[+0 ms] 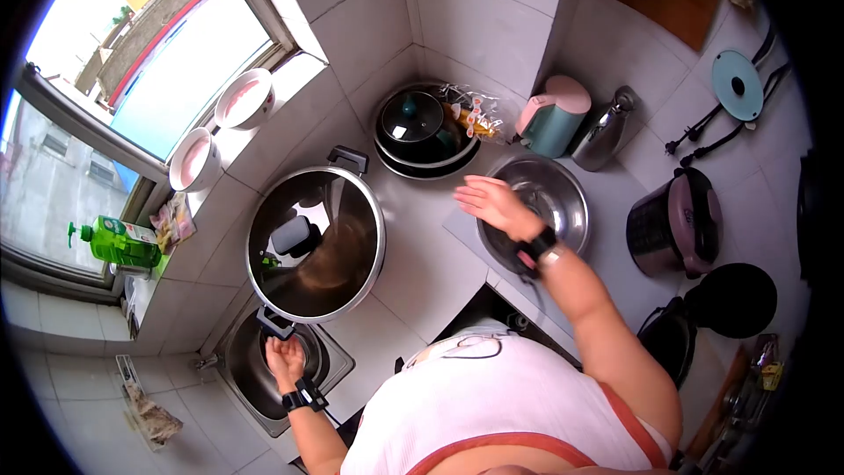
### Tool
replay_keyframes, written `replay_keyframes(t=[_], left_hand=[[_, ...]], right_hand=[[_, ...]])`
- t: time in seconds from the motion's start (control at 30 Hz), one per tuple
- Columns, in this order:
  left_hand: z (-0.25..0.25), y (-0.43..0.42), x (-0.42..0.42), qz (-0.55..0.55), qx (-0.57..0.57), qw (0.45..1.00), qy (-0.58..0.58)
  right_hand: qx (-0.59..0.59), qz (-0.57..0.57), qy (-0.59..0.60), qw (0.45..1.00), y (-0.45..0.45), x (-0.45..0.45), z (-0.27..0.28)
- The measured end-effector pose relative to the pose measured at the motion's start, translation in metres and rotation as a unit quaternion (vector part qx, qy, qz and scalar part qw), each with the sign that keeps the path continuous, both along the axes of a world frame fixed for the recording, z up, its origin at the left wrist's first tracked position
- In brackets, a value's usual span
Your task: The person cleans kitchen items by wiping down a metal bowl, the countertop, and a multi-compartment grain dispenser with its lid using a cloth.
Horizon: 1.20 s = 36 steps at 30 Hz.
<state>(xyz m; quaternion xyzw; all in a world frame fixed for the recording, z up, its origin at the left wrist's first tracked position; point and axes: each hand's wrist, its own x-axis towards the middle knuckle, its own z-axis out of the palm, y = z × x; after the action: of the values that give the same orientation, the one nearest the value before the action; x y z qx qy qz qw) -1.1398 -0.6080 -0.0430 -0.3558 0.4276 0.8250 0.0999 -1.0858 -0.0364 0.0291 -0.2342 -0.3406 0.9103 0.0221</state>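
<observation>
My left hand (285, 361) is over the sink (338, 376), its fingers stretched toward the near black handle of a large pot. Whether the fingertips touch that handle I cannot tell. The pot (376, 277) has a steel rim and two black handles, and its glass lid (338, 251) with a black knob is on it. My right hand (498, 205) hovers beside and partly over a steel basin (563, 198) to the right of the pot. Its fingers are extended and it holds nothing. Dark bands are around both wrists.
A lidded black pan (413, 119) stands in the corner beside a plastic packet (475, 119). A kettle (554, 114), a steel flask (604, 127) and a rice cooker (655, 229) line the right. Bowls (195, 161) and a green soap bottle (123, 242) are on the windowsill.
</observation>
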Motion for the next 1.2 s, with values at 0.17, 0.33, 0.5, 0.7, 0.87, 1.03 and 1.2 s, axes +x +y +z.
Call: replay_keyframes(t=[0.17, 0.33, 0.5, 0.7, 0.87, 1.03, 1.2], left_hand=[[0.03, 0.043, 0.06, -0.029, 0.018, 0.999, -0.039], [0.038, 0.032, 0.124, -0.013, -0.029, 0.998, -0.057], [0.044, 0.028, 0.172, 0.006, -0.1, 0.991, -0.088], [0.057, 0.053, 0.167, -0.09, -0.142, 0.982, -0.086], [0.056, 0.08, 0.14, -0.201, -0.147, 0.968, -0.039], [0.068, 0.126, 0.105, -0.476, -0.135, 0.869, 0.025], [0.062, 0.181, 0.069, -0.646, -0.067, 0.748, 0.133]], right_hand=[[0.054, -0.053, -0.215, 0.974, 0.027, -0.147, -0.121], [0.036, -0.074, -0.238, 0.968, 0.046, -0.162, -0.148], [0.088, -0.173, -0.308, 0.931, 0.032, -0.167, -0.119], [0.231, -0.24, -0.277, 0.901, 0.005, -0.154, -0.071], [0.332, -0.234, -0.199, 0.892, 0.028, -0.14, -0.067], [0.255, -0.126, -0.162, 0.945, 0.043, -0.067, 0.018], [0.25, -0.102, -0.165, 0.949, 0.053, 0.051, 0.064]])
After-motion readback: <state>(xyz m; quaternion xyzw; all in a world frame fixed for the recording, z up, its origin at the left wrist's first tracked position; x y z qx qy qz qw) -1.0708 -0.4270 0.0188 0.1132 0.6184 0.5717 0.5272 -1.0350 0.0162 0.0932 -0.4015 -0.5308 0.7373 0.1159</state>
